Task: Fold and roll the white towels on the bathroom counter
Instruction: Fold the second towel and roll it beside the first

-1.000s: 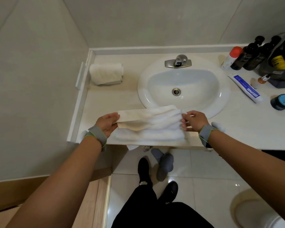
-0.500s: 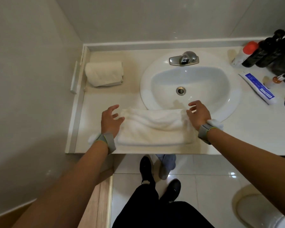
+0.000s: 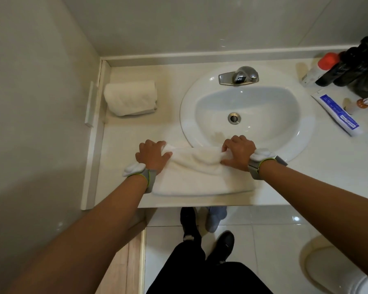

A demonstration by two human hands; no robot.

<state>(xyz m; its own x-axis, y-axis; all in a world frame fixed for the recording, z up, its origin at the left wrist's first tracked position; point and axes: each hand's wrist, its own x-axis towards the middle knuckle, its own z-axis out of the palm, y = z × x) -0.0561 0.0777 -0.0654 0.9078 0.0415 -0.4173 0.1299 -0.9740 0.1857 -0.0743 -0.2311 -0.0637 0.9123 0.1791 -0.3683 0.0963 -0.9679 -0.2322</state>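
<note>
A folded white towel [image 3: 202, 179] lies flat on the bathroom counter [image 3: 136, 132] near its front edge, just in front of the sink. My left hand [image 3: 152, 155] grips the towel's far left corner. My right hand [image 3: 238, 152] grips its far right end, where the cloth bunches into a small ridge. The towel's far edge is curled up between both hands. A second white towel [image 3: 131, 98], rolled up, rests at the back left corner of the counter.
The white sink [image 3: 285, 145] with a metal faucet [image 3: 240, 76] fills the counter's middle. Dark bottles [image 3: 348, 64], a red-capped bottle [image 3: 319, 68] and a toothpaste tube [image 3: 336, 112] stand at the right. A wall borders the left. A toilet [image 3: 338, 270] stands low right.
The towel went from held up to laid flat on the counter. Both hands opened over it, then closed on its far edge, which now curls up.
</note>
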